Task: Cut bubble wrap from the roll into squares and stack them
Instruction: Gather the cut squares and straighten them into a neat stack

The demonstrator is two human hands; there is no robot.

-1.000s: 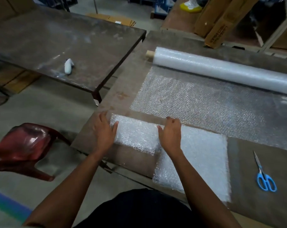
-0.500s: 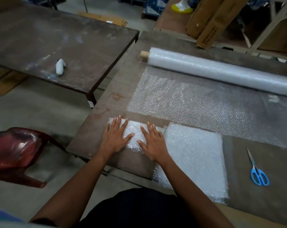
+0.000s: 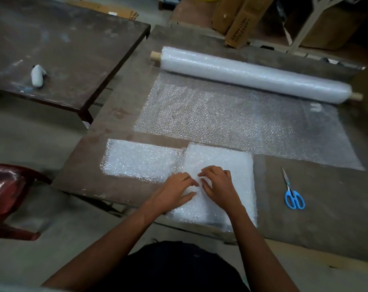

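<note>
The stack of bubble wrap squares (image 3: 219, 165) lies at the counter's (image 3: 326, 218) near edge, just right of a smaller cut piece (image 3: 141, 160), and both the left hand (image 3: 176, 189) and right hand (image 3: 218, 184) rest on it with fingers bent, though whether either grip pinches a sheet I cannot tell. Such film likely handles light, limp and slippery, so take it by corners or edges. Beyond lie the unrolled sheet (image 3: 242, 123), the roll (image 3: 254, 74) and, right, the scissors (image 3: 292, 192).
</note>
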